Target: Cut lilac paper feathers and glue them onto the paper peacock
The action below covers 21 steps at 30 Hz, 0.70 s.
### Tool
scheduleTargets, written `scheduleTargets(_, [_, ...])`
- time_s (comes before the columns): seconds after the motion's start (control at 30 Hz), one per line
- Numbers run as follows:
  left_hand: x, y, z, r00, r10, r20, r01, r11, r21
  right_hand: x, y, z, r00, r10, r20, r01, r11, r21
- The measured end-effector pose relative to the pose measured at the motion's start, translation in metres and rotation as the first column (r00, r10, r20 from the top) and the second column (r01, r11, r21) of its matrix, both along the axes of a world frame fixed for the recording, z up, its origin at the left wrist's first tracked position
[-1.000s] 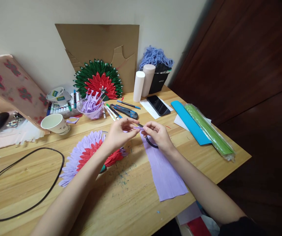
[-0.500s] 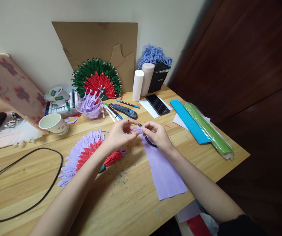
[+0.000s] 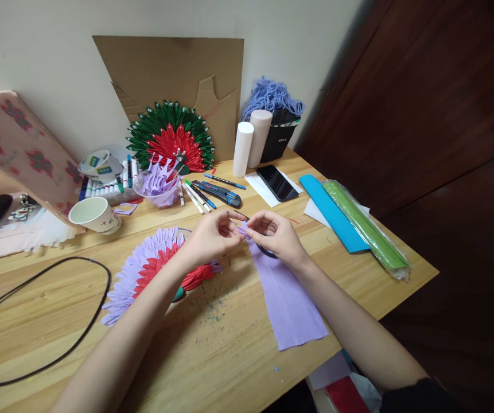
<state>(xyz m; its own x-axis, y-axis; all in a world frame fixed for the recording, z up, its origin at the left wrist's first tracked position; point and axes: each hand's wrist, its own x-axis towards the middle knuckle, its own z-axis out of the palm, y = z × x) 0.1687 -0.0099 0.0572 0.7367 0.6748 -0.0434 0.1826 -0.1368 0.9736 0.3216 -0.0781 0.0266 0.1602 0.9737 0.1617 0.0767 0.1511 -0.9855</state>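
Centre left: petal fan (image 3: pixel 121 287), seemingly mostly layered. Frame centre: left hand (image 3: pixel 209 235), right hand (image 3: pixel 277 234), nearly closed, pinching small purple paper piece (image 3: pixel 243 230), apart from fan. Lower right of centre: purple strip (image 3: pixel 292 304) remaining.

The lilac paper (image 3: pixel 242 230) between your fingers (image 3: pixel 257 236) looks thin and soft; the lilac strip (image 3: pixel 294 312) below shows a matt, finely creased face. You work over a tabletop (image 3: pixel 225 355) of pale, grained wood with a smooth, low sheen. The lilac-and-red fan (image 3: pixel 120 289) at your left bears matt, crinkled paper petals, while the green-and-red fan (image 3: pixel 173 140) carries satiny ones with sparkling tips. Facing you are matt brown cardboard (image 3: pixel 164 63), fuzzy blue yarn (image 3: pixel 272 96), a see-through plastic bowl (image 3: pixel 159 199), a phone (image 3: pixel 277 183) with a glossy black face and a green roll (image 3: pixel 361 225) in shiny, wrinkled clear film.
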Motion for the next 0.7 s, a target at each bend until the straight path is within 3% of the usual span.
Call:
scheduleTargets(0.37, [-0.0004,0.0025,-0.0019,1.000,0.001,-0.017,-0.001,1.000,-0.006,-0.0007,0.0018,0.0006,0.997,-0.031,-0.073,0.026,0.998,-0.058])
scheduleTargets(0.7, [0.0003,0.0047,-0.0020,0.996,0.089,0.010,-0.090,0.996,0.023,-0.0008,0.0020,0.0030,0.997,-0.022,-0.074,0.017,0.998,-0.059])
